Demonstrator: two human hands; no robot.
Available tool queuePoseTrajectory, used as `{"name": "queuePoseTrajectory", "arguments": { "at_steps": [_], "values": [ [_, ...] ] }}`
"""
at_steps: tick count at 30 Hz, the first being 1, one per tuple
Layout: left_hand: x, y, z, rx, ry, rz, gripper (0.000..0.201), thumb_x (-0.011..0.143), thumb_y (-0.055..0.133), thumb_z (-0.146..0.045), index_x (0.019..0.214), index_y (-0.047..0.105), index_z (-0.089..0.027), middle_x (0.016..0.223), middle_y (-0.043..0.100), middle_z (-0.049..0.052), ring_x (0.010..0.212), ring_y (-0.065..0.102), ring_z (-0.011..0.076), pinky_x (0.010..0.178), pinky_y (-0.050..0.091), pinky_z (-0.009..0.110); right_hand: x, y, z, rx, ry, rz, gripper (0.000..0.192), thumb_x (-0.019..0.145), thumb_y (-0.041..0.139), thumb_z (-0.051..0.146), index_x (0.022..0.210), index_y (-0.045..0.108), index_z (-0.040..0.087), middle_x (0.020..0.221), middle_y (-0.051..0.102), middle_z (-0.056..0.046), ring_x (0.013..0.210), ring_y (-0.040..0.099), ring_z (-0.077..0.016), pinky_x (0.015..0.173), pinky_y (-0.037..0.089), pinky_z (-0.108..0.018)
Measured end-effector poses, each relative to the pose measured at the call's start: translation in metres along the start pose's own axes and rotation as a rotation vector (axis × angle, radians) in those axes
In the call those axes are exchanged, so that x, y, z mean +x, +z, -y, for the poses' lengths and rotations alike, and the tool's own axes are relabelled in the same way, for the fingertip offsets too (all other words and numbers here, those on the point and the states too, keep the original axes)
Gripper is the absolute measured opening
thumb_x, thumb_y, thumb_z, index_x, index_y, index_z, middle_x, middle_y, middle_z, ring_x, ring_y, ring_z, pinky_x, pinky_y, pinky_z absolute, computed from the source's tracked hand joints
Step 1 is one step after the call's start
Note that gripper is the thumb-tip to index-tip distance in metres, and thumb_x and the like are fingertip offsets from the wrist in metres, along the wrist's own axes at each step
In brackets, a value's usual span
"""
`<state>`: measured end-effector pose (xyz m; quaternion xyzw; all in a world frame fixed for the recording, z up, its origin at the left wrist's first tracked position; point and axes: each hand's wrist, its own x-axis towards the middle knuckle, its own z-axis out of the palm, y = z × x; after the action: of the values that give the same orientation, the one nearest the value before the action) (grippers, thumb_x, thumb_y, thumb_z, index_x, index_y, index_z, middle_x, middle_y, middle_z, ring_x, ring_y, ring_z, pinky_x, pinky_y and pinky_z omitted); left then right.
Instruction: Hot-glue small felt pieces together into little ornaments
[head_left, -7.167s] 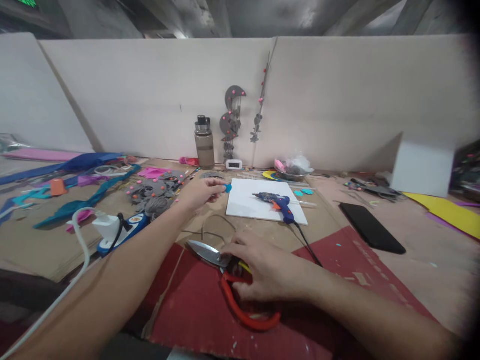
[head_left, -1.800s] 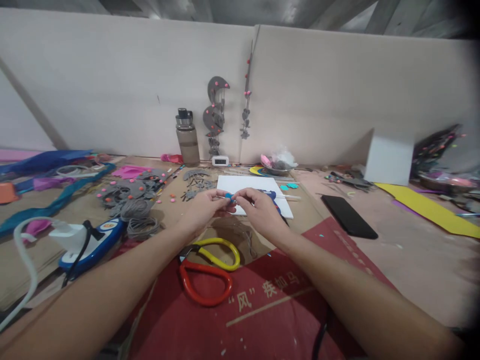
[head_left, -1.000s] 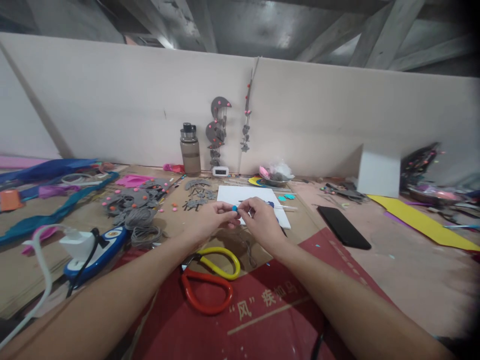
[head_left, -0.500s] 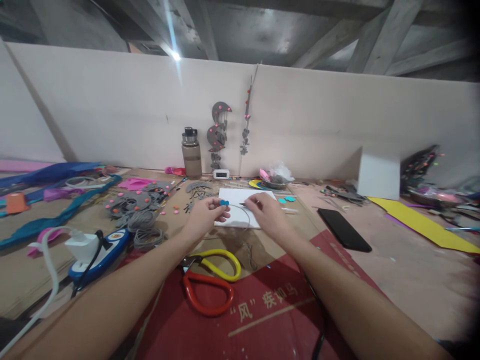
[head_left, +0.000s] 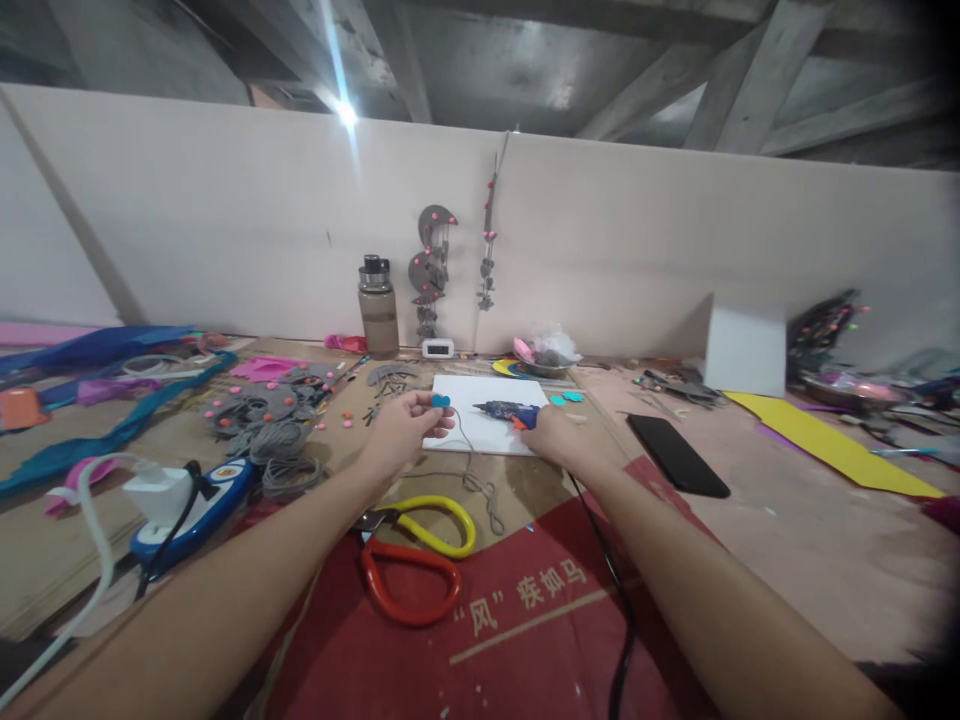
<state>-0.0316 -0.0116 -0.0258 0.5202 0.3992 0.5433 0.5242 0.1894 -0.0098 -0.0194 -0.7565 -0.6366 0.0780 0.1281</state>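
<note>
Between the fingertips of my left hand [head_left: 403, 428] is a small blue felt piece [head_left: 441, 400], with a thin grey cord [head_left: 471, 452] trailing from it down to the cardboard. My right hand [head_left: 556, 436] is closed around the handle of a dark blue hot glue gun [head_left: 508, 411]. The gun's nozzle points left, toward the blue piece, with a gap between them. Under both lies a white sheet [head_left: 487, 387]. Teal cut-outs [head_left: 568, 397] rest just beyond my right hand.
Scissors [head_left: 420, 560] with red and yellow handles lie near me on a red board [head_left: 525, 640]. A black phone [head_left: 677, 456] is at right. Grey cord bundles [head_left: 281, 450], a power strip [head_left: 191, 510] and a bottle [head_left: 377, 308] stand leftward. The gun's black cable [head_left: 615, 580] runs beneath my right arm.
My right hand has let go of the cord and now grips the glue gun. The cord has dropped slack, while my left hand keeps the blue piece up.
</note>
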Motion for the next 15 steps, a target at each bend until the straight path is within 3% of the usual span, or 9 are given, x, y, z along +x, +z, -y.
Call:
{"name": "queuePoseTrajectory", "arguments": {
  "at_steps": [3,7,11,15],
  "values": [
    [0.0,-0.001,0.001,-0.023,-0.027,-0.022,0.017,0.07,0.065,-0.016,0.084,0.058,-0.011,0.081,0.068,0.008,0.062,0.062,0.0105,0.059,0.049,0.023,0.003,-0.003,0.002,0.059,0.028,-0.01,0.038,0.075,0.056,0.042,0.095,0.065,0.011,0.093,0.068,-0.016,0.076,0.064,-0.0223,0.054,0.04,-0.025],
    [0.003,-0.005,0.007,-0.074,-0.043,-0.039,0.019,0.069,0.068,-0.021,0.081,0.057,-0.012,0.083,0.068,0.008,0.067,0.062,0.0105,0.058,0.047,0.02,0.005,-0.003,0.008,0.308,0.037,-0.063,0.032,0.072,0.055,0.035,0.095,0.063,0.013,0.085,0.067,-0.01,0.07,0.062,-0.0182,0.053,0.039,-0.023],
    [0.005,-0.008,0.011,-0.093,-0.044,-0.047,0.024,0.066,0.071,-0.027,0.08,0.057,-0.013,0.082,0.066,0.007,0.066,0.061,0.0097,0.056,0.046,0.019,0.002,0.006,0.015,0.642,-0.075,-0.117,0.026,0.072,0.049,0.026,0.093,0.059,0.015,0.074,0.063,-0.004,0.059,0.057,-0.0124,0.05,0.041,-0.02],
    [0.007,-0.008,0.013,-0.059,-0.045,-0.071,0.028,0.063,0.073,-0.031,0.08,0.059,-0.013,0.071,0.061,0.001,0.055,0.055,0.0066,0.053,0.043,0.018,-0.006,0.008,0.023,0.953,-0.176,-0.158,0.033,0.071,0.046,0.022,0.103,0.053,0.019,0.086,0.06,-0.003,0.063,0.056,-0.0111,0.052,0.049,-0.022]
  ]
}}
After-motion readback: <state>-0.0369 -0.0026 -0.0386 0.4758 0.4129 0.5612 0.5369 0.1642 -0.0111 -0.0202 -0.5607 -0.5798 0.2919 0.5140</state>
